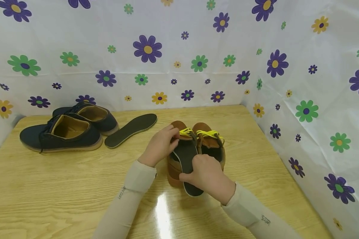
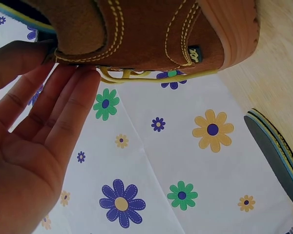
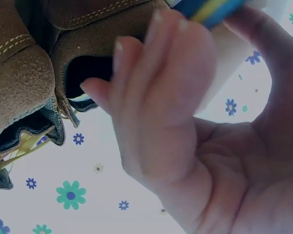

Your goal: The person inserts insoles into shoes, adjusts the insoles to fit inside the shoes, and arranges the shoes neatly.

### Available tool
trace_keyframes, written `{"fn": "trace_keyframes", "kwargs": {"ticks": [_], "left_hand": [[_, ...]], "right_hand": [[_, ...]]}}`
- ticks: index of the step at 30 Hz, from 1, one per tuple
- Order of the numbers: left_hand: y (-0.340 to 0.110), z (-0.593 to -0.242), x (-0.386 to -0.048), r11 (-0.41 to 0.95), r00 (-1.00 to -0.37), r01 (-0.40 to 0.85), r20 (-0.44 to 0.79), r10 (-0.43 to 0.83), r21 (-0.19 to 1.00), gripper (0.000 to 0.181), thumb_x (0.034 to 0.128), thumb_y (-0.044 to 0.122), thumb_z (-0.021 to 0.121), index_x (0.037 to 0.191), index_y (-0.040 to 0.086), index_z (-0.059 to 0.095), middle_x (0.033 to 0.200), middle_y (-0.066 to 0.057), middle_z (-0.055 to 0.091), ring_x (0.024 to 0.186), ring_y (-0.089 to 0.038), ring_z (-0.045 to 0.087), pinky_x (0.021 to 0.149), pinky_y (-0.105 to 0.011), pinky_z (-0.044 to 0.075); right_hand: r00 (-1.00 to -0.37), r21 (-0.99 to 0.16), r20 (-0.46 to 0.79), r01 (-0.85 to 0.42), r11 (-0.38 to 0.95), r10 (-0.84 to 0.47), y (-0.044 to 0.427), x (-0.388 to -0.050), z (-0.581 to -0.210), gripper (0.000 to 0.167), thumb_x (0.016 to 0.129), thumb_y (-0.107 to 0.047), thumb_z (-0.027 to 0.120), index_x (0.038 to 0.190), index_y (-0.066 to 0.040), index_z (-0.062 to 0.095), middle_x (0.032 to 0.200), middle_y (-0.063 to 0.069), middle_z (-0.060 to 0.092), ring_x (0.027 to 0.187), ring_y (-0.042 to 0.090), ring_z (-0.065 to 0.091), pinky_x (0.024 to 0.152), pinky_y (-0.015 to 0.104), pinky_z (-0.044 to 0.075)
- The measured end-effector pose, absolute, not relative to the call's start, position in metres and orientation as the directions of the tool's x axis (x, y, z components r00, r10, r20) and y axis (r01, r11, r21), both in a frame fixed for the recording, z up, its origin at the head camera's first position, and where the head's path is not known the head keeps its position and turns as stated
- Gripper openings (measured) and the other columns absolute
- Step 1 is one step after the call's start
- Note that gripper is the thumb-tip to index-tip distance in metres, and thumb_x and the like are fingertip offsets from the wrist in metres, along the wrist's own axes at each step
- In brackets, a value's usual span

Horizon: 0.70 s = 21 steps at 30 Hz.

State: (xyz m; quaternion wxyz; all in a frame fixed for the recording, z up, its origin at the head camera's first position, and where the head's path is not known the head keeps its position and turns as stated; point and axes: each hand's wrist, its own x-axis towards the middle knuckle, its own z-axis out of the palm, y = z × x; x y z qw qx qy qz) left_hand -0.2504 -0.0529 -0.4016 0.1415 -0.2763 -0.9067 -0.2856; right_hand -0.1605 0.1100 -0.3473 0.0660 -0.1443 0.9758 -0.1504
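Note:
A pair of brown shoes with yellow laces stands side by side, toes away from me. A black insole [image 1: 187, 156] lies tilted in the opening of the left brown shoe [image 1: 174, 177], its front inside and its heel end sticking out toward me. My right hand [image 1: 209, 174] grips the insole near the heel, thumb on top; its blue and yellow edge [image 3: 212, 10] shows in the right wrist view. My left hand [image 1: 161, 145] pinches the edge of that shoe's opening near the laces, fingers against the brown upper [image 2: 141, 34] in the left wrist view. The insole's front is hidden.
The right brown shoe [image 1: 223, 157] stands close against the left one. A second black insole [image 1: 131, 130] lies flat on the wooden table [image 1: 77, 186]. Further left are two dark blue shoes [image 1: 74, 142]. A flowered white sheet [image 1: 173, 39] hangs behind and at the sides.

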Motion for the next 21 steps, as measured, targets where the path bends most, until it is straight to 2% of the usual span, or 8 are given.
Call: {"fn": "trace_keyframes", "kwargs": {"ticks": [3, 8, 21], "left_hand": [[-0.054, -0.401, -0.250, 0.686, -0.812, 0.577, 0.397, 0.427, 0.442, 0.007, 0.0884, 0.002, 0.066, 0.086, 0.007, 0.061, 0.082, -0.004, 0.053, 0.071, -0.017, 0.052, 0.065, -0.031, 0.047], [-0.055, -0.400, -0.251, 0.691, -0.819, 0.570, 0.376, 0.434, 0.444, 0.004, 0.0900, 0.005, 0.065, 0.087, 0.005, 0.062, 0.085, -0.005, 0.056, 0.074, -0.018, 0.055, 0.068, -0.031, 0.049], [-0.052, -0.399, -0.250, 0.689, -0.829, 0.555, 0.379, 0.412, 0.465, 0.007, 0.0876, 0.002, 0.067, 0.085, 0.006, 0.062, 0.082, -0.004, 0.055, 0.070, -0.018, 0.054, 0.066, -0.032, 0.048]], "right_hand": [[-0.952, -0.348, -0.092, -0.244, 0.905, -0.292, 0.109, -0.165, -0.348, 0.052, 0.076, -0.034, 0.075, 0.048, -0.014, 0.036, 0.048, -0.005, 0.028, 0.040, 0.010, 0.031, 0.037, 0.021, 0.023], [-0.953, -0.389, -0.114, -0.218, 0.895, -0.282, 0.106, -0.175, -0.346, 0.047, 0.079, -0.032, 0.072, 0.050, -0.013, 0.041, 0.049, -0.003, 0.033, 0.040, 0.011, 0.036, 0.038, 0.022, 0.027], [-0.940, -0.388, -0.183, -0.202, 0.899, -0.290, 0.099, -0.206, -0.343, 0.038, 0.084, -0.030, 0.072, 0.061, -0.006, 0.055, 0.052, 0.002, 0.046, 0.043, 0.014, 0.047, 0.040, 0.022, 0.036]]}}
